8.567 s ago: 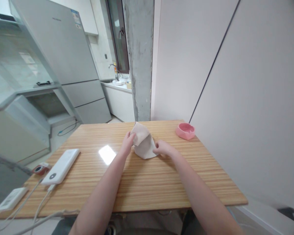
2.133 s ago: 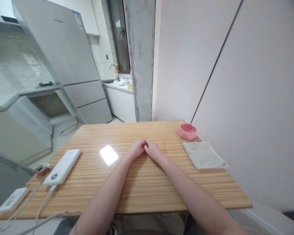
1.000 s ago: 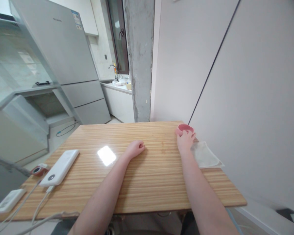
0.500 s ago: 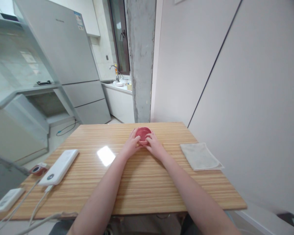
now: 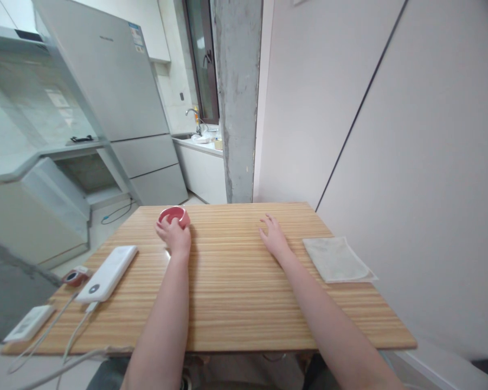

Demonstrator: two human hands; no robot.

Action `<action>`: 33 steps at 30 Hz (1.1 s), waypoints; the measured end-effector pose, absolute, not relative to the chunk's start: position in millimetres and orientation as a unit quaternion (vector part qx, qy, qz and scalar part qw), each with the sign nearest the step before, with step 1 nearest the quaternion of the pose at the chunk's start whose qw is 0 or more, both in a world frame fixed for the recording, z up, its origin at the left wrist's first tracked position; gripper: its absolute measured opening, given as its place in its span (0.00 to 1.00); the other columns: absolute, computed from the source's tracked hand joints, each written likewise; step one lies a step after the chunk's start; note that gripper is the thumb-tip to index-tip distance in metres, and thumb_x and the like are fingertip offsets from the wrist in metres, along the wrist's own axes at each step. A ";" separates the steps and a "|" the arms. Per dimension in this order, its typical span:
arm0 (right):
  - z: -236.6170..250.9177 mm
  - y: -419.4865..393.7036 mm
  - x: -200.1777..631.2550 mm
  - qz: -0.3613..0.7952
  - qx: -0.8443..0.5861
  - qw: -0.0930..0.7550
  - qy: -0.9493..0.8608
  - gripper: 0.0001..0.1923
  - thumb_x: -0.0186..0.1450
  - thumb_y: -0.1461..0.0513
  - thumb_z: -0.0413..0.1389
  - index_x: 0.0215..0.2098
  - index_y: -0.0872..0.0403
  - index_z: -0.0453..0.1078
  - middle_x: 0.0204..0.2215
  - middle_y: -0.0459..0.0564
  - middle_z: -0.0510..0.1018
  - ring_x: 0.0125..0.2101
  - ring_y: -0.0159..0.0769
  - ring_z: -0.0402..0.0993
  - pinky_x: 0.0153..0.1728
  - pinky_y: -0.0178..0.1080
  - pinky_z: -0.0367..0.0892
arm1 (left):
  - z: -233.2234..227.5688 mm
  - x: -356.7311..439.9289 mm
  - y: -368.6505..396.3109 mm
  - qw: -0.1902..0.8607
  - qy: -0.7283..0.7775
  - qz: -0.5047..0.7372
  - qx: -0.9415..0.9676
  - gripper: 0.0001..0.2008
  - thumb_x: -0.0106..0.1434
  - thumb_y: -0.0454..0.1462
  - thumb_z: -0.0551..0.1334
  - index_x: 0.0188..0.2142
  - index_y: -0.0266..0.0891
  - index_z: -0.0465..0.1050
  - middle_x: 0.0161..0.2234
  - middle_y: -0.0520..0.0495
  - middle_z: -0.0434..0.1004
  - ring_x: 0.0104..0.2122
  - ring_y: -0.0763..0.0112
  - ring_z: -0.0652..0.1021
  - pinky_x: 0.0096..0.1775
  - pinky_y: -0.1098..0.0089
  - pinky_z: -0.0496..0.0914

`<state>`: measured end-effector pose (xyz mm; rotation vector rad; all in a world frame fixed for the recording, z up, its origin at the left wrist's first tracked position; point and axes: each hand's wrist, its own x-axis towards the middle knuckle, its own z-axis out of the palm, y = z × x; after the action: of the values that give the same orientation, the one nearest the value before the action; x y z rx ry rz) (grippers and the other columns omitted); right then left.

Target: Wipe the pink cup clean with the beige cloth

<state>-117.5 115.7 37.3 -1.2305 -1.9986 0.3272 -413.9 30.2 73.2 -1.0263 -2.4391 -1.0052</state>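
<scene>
My left hand point(image 5: 174, 236) grips the near rim of a small red bowl point(image 5: 181, 214) at the far left of the wooden table point(image 5: 236, 303). The thumb or a finger reaches inside the bowl, and the other fingers lie along its outer left side. The bowl looks slightly tilted. To the right, my right hand point(image 5: 273, 236) is over the table with its fingers spread and nothing in them. It is nearest to a folded beige cloth point(image 5: 335, 261).
On the left side of the table lie a white power bank point(image 5: 108, 275) with a cable, a smaller white box point(image 5: 29, 323) and a red-brown roll point(image 5: 75, 277). Behind the table stand a concrete pillar point(image 5: 239, 103) and a fridge point(image 5: 106, 81).
My left hand has carried the red bowl from the table's far middle to the left. My right hand has let go of it and moved a little to the right, fingers spread.
</scene>
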 end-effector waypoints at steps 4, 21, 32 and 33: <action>49.4 115.5 -104.7 0.073 -0.561 0.312 -0.763 0.14 0.62 0.64 0.49 0.44 0.55 0.70 0.53 0.59 0.68 0.54 0.45 0.64 0.54 0.47 0.59 | 65.8 -421.0 24.5 0.165 -0.888 -0.340 -0.263 0.13 0.59 0.41 0.58 0.41 0.37 0.72 0.60 0.36 0.54 0.61 0.38 0.50 0.57 0.38 0.48; 49.7 136.4 -44.1 0.161 -0.757 0.190 -0.604 0.13 0.57 0.68 0.51 0.37 0.60 0.74 0.42 0.72 0.73 0.46 0.58 0.70 0.42 0.57 0.64 | 95.5 -364.6 26.4 0.178 -0.752 -0.436 -0.461 0.21 0.63 0.36 0.54 0.55 0.39 0.61 0.63 0.37 0.53 0.64 0.58 0.54 0.62 0.53 0.51; 44.2 102.4 -147.9 0.495 -0.434 0.480 -0.580 0.13 0.53 0.63 0.52 0.37 0.54 0.71 0.27 0.45 0.73 0.28 0.34 0.72 0.33 0.39 0.71 | 49.4 -269.2 40.1 -0.480 -0.520 -0.400 -0.583 0.34 0.56 0.37 0.65 0.60 0.37 0.54 0.46 0.40 0.73 0.41 0.69 0.76 0.44 0.66 0.70; 43.7 97.6 -154.6 0.538 -0.394 0.492 -0.559 0.13 0.54 0.61 0.53 0.38 0.54 0.70 0.29 0.47 0.74 0.29 0.35 0.73 0.34 0.39 0.71 | 51.1 -270.1 40.5 -0.458 -0.535 -0.409 -0.581 0.32 0.56 0.37 0.64 0.59 0.36 0.56 0.47 0.40 0.73 0.43 0.67 0.75 0.46 0.65 0.69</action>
<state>-154.6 97.6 43.7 -0.9559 -1.3561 1.3065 -270.1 40.5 51.1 -2.6726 -2.4614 -1.8830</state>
